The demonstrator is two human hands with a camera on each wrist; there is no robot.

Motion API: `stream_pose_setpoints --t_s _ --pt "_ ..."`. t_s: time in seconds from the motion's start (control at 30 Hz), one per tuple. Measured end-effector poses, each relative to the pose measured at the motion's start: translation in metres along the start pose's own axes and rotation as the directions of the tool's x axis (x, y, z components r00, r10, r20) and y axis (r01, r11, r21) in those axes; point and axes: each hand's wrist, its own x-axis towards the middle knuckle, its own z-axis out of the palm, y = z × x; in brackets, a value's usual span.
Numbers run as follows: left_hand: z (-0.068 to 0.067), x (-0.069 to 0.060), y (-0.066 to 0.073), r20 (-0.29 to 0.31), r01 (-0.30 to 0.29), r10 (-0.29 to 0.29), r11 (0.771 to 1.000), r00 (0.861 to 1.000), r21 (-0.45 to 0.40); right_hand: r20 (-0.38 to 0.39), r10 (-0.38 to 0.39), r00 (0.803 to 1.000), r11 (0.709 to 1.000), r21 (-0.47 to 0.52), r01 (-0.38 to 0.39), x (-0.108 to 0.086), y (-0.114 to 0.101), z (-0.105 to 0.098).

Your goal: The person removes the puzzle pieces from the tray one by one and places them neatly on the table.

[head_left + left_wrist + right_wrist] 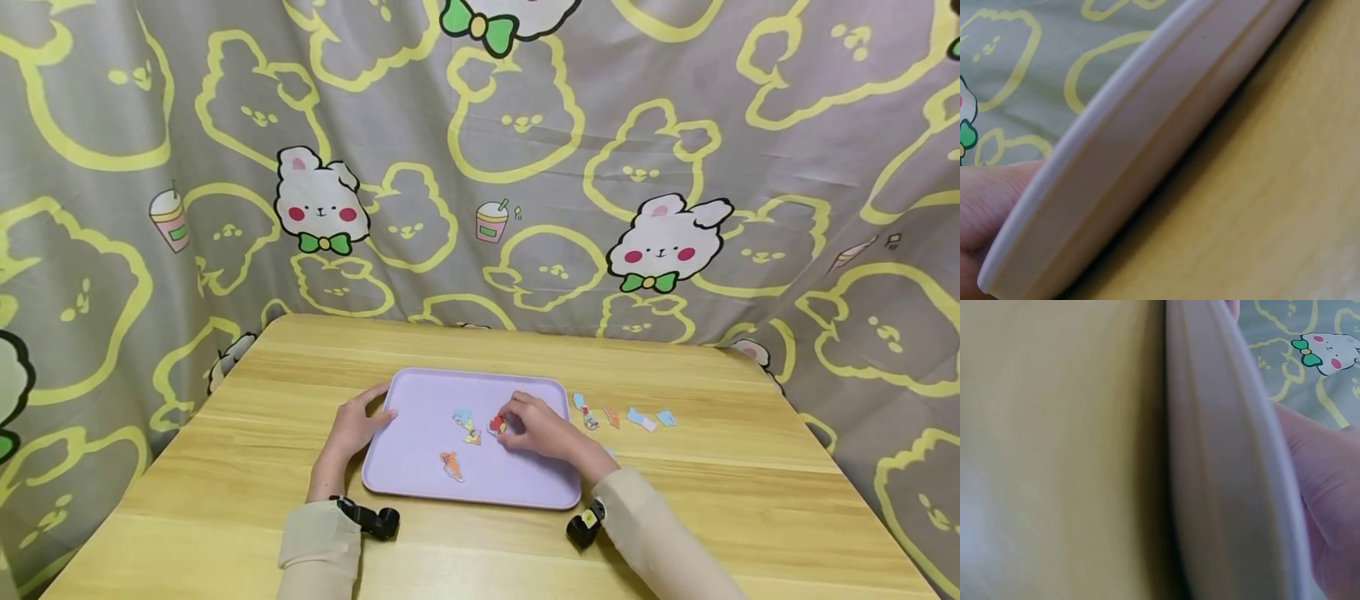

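A lilac tray (pixel 405 471) lies on the wooden table. My left hand (pixel 358 425) grips its left side, the thumb over the rim. Over the right half of the tray, my right hand (pixel 540 429) pinches a small red puzzle piece (pixel 496 426) near the tray's surface. Just left of it are a light-blue piece (pixel 461 416) and a yellow-orange piece (pixel 472 436), seemingly touching. Nearer the front rests an orange piece (pixel 452 466). Both wrist views show mainly the tray's outer wall (pixel 1116 144) and part of each hand; the fingertips are hidden there.
Right of the tray, several loose pieces lie on the table (pixel 720 483): a multicoloured one (pixel 589 418), an orange one (pixel 612 417), blue-and-white ones (pixel 641 418) and a blue one (pixel 666 418). A patterned grey curtain (pixel 420 108) hangs behind the table and along its sides.
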Motion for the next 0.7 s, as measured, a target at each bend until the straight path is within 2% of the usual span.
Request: stream_pose_setpoints --t_s 0.17,0.3,0.53,0.7 --pt "0.001 0.001 -0.001 0.001 0.001 -0.001 1.0 1.0 -0.003 -0.074 -0.042 0.996 0.998 0.046 0.046 -0.003 -0.005 0.002" --pt "0.001 0.001 0.0 -0.002 -0.002 0.002 1.0 1.0 0.0 -0.177 -0.069 0.982 0.99 0.112 0.09 -0.005 -0.009 0.004" --pt "0.002 0.0 0.0 0.009 0.008 -0.008 1.0 1.0 -0.002 -0.327 -0.03 0.945 0.968 0.225 0.109 -0.008 -0.013 0.013" --pt "0.002 0.0 0.0 0.0 -0.002 0.002 1.0 1.0 0.009 -0.368 0.013 0.93 0.952 0.29 0.101 -0.01 -0.013 0.014"
